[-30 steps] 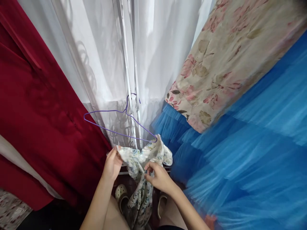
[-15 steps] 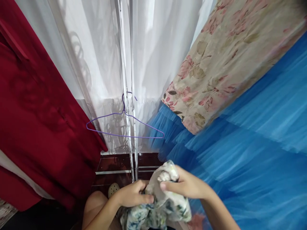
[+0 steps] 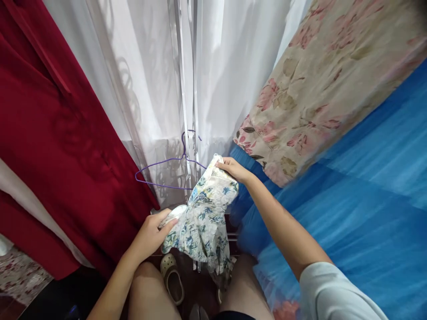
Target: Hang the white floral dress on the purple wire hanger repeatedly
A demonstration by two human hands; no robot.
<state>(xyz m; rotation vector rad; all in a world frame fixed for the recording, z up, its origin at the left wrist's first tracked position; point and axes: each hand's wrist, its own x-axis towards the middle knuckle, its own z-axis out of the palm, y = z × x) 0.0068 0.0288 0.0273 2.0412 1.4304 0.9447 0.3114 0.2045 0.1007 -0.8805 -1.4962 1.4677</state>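
A white garment with blue and green flowers [image 3: 207, 222] hangs down between my hands, its lower part over my knees. My left hand [image 3: 156, 233] pinches its edge on the left. Higher up, my right hand [image 3: 231, 169] grips the garment's upper right corner between thumb and fingers. Behind it a purple wire hanger [image 3: 160, 163] hooks onto a white metal rack [image 3: 183, 80]. The garment covers the right end of the hanger, and I cannot tell whether they touch.
Red cloth [image 3: 83, 146] hangs on the left and white curtains [image 3: 227, 66] at the back. To the right are a beige floral cloth [image 3: 300, 102] and layered blue tulle [image 3: 360, 195]. A beige clog [image 3: 172, 278] is on the floor between my legs.
The bunched garment is now spread out and lifted toward the hanger. My right hand has moved up and forward; my left hand has moved left and up.
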